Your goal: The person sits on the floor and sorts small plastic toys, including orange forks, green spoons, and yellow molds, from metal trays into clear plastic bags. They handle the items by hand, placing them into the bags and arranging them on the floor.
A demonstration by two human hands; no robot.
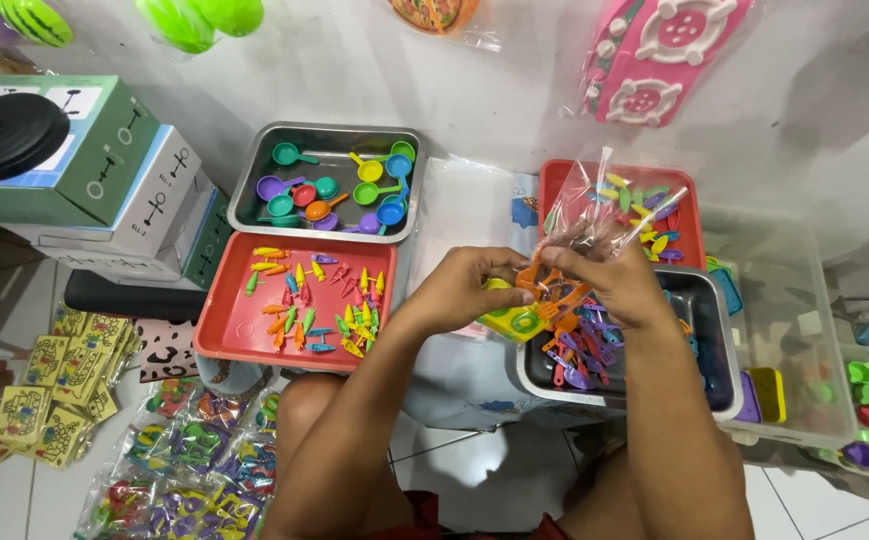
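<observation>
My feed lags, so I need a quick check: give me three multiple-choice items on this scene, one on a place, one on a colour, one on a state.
1. Where is the metal tray of toy pans?
A. behind the red tray of small toy pieces
B. on the floor
C. in the clear bin

2. What colour is the toy utensil at the fingertips?
A. orange
B. blue
C. white

3. What do both hands, left hand and right hand, hold?
A. a clear plastic bag
B. a cardboard box
C. nothing

A: it sits just beyond the red tray.
A: it is orange.
A: the bag is pinched between both hands.

Bare forearms, no sleeves, dark red shorts at knees
</observation>
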